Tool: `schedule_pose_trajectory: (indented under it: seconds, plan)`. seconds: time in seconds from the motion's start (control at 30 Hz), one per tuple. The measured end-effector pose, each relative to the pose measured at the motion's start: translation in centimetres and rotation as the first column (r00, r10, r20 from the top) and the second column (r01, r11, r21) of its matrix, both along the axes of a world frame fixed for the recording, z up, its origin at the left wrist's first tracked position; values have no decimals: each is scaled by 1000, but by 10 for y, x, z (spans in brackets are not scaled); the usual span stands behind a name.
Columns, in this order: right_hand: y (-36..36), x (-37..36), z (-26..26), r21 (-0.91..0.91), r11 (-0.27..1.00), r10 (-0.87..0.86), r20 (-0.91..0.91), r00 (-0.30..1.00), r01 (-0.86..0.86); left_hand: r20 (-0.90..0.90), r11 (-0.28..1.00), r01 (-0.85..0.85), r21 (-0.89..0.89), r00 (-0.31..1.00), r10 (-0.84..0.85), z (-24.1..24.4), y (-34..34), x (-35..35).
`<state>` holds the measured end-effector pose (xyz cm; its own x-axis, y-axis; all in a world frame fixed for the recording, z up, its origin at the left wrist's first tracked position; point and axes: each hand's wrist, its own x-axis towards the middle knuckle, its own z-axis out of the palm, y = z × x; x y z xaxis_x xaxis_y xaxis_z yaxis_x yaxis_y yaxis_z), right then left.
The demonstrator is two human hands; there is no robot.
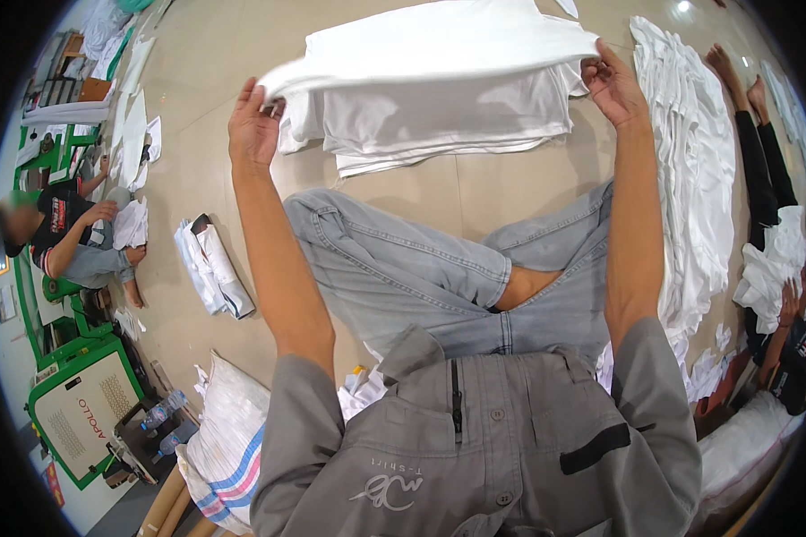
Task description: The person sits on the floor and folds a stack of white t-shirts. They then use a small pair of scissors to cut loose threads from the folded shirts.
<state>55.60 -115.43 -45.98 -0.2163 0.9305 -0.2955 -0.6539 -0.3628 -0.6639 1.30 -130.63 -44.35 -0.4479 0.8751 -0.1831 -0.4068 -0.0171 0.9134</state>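
Note:
A white shirt (430, 54) stretches between my hands above the floor. My left hand (254, 127) pinches its near left corner, which looks slightly blurred. At the opposite corner my right hand (611, 87) grips the cloth between thumb and fingers. Underneath lies a stack of white shirts (443, 124), with the near edges of several layers showing. The raised cloth hides the stack's far part. Both hands are held out beyond my crossed legs in grey jeans (403, 248).
A long row of overlapping white garments (688, 181) lies to the right. Left are a folded garment bundle (213, 265), a woven sack (228, 429) and a green-framed machine (80, 409). One person (74, 228) sits at left, another (772, 282) at right holding white cloth.

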Motion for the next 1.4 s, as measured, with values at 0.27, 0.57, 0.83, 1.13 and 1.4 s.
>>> schedule_pose_trajectory:
  seconds: [0.27,0.57,0.83,1.13,1.4]
  plan:
    - [-33,-3,-61,-243,970,98,318,943,-19,-453,807,11,-591,823,-342,-84,-3,30]
    - [-38,6,-90,-241,969,16,254,967,47,-700,865,47,-499,566,-435,-80,7,35]
    - [-50,-4,-93,-265,963,44,333,942,49,-689,822,146,-550,477,-546,-101,-15,-4]
    - [-46,1,-102,-297,946,-15,367,930,132,-830,912,38,-409,399,-389,-98,-24,15]
    - [-49,5,-105,-271,956,-10,351,936,111,-801,958,-162,-235,591,-97,-71,-23,33]
